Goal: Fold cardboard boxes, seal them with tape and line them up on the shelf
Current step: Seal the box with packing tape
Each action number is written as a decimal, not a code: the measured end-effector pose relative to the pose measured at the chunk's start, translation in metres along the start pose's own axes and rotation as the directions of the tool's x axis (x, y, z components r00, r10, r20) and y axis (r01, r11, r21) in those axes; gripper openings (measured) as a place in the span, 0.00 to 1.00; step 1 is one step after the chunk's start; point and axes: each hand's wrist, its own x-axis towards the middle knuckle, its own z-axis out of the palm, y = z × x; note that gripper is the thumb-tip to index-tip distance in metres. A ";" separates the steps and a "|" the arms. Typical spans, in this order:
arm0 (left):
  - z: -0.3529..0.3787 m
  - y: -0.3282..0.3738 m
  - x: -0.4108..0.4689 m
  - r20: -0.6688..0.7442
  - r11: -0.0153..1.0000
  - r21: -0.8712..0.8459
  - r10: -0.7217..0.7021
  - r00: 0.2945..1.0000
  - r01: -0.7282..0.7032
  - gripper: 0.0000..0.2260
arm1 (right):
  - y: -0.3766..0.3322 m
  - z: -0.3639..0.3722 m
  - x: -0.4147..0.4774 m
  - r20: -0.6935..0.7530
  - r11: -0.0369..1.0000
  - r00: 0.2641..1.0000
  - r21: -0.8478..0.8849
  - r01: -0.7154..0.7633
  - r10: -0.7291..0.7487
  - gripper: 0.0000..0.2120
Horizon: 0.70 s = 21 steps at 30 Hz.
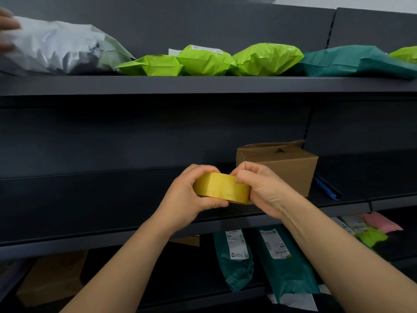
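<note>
On the shelf (101, 204) | box (286, 166) is sitting just behind right grip (259, 188) | left grip (187, 197) and right grip are both pinching tape roll (222, 188)

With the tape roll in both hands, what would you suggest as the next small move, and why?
Probably peel the free end off the tape roll with the right hand while the left hand steadies it: the right hand pinches the roll's top edge, no strip is out, and the cardboard box behind shows folded flaps, apparently untaped.

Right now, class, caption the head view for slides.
Left hand and right hand hold a yellow tape roll before a cardboard box on a shelf.
</note>
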 end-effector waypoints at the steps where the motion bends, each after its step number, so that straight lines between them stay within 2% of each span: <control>1: 0.001 0.001 0.000 0.002 1.000 -0.004 -0.001 1.000 0.001 0.24 | 0.000 -0.001 -0.001 -0.002 1.000 1.000 0.000 0.007 -0.007 0.10; 5: 0.003 0.004 0.001 0.013 1.000 0.006 0.003 1.000 -0.004 0.24 | 0.005 -0.009 -0.004 -0.031 0.999 0.999 0.047 0.020 -0.019 0.10; 8: 0.005 0.007 0.004 0.044 1.000 0.014 -0.003 0.999 0.003 0.24 | 0.007 -0.013 -0.005 0.019 0.996 1.000 0.091 0.008 -0.010 0.02; 11: 0.009 0.007 0.005 0.056 1.000 0.008 -0.020 0.998 0.020 0.24 | 0.010 -0.016 -0.002 -0.024 0.997 1.000 0.081 0.017 -0.015 0.10; 13: 0.010 0.006 0.005 0.050 0.999 -0.004 -0.043 0.998 0.043 0.23 | 0.011 -0.019 -0.002 -0.008 0.998 1.000 0.061 0.030 -0.030 0.10; 15: 0.009 0.005 0.006 0.051 0.996 -0.049 -0.075 0.996 0.077 0.23 | 0.012 -0.028 -0.004 0.068 0.997 0.996 0.066 0.045 -0.049 0.09; 18: 0.008 0.002 0.008 0.067 0.976 -0.177 -0.116 0.991 0.126 0.26 | 0.011 -0.045 -0.006 0.227 0.998 0.973 -0.017 0.053 -0.047 0.19; 21: 0.010 0.000 0.007 0.116 0.938 -0.318 -0.110 0.987 0.142 0.25 | 0.010 -0.057 -0.008 0.323 0.999 0.946 -0.010 0.038 -0.033 0.20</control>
